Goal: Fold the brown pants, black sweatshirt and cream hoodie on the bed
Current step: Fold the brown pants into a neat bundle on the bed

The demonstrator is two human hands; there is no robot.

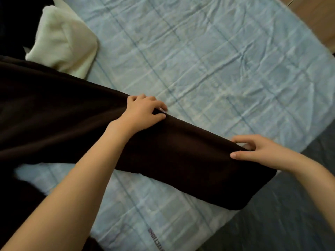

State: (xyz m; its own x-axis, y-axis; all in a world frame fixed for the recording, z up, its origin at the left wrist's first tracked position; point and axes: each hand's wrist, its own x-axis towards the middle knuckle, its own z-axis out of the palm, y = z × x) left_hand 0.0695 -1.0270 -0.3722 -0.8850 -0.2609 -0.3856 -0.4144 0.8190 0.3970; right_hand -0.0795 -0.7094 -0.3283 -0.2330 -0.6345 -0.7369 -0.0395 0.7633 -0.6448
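Observation:
The brown pants (181, 160) lie stretched across the pale blue bed sheet (217, 69) from the left edge to the near right corner. My left hand (145, 111) grips the far edge of the pants near their middle, fingers curled over the cloth. My right hand (257, 151) pinches the same far edge close to the pants' right end, thumb on top. The cream hoodie (63, 38) lies crumpled at the far left of the bed. A dark garment (10, 24), possibly the black sweatshirt, shows at the far left edge.
The bed's right edge runs diagonally; past it is dark floor (290, 214) and a strip of wooden surface (317, 15) at the top right. More dark cloth (16, 205) lies at the lower left. The far half of the sheet is bare and wrinkled.

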